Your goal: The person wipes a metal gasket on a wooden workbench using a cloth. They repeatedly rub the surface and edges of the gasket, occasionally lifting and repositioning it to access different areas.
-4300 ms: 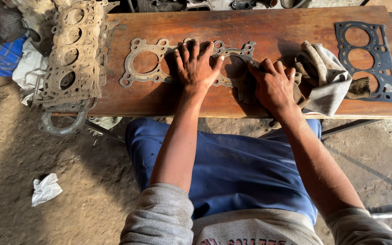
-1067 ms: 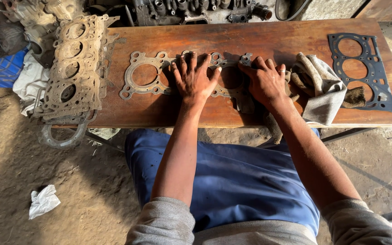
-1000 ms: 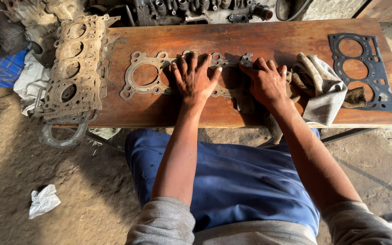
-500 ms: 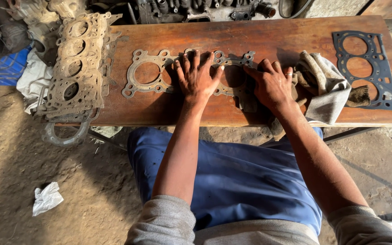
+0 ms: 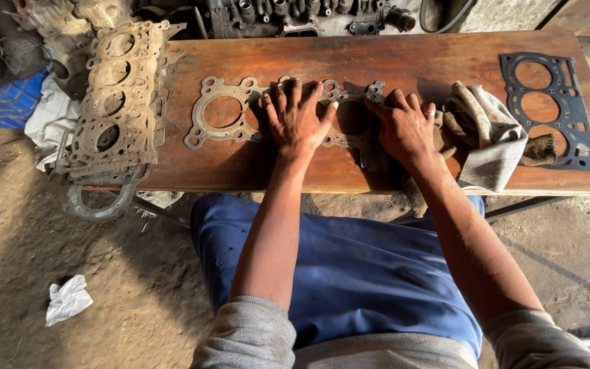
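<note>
A thin, rusty metal engine gasket (image 5: 223, 113) with round bores lies flat along a brown wooden board (image 5: 404, 65). My left hand (image 5: 296, 117) presses down on its middle with the fingers spread. My right hand (image 5: 404, 128) lies flat on the gasket's right end, fingers together, with a dirty rag (image 5: 483, 133) under and beside it. Both hands cover the middle and right bores.
A stack of worn gaskets (image 5: 114, 102) hangs over the board's left end. A dark gasket (image 5: 554, 113) lies at the right end. Engine parts (image 5: 308, 15) sit behind the board. Dirt floor below holds a crumpled white paper (image 5: 67, 298).
Both hands stay pressed on the gasket; the right hand has shifted slightly along its right end. The camera view has drifted a little.
</note>
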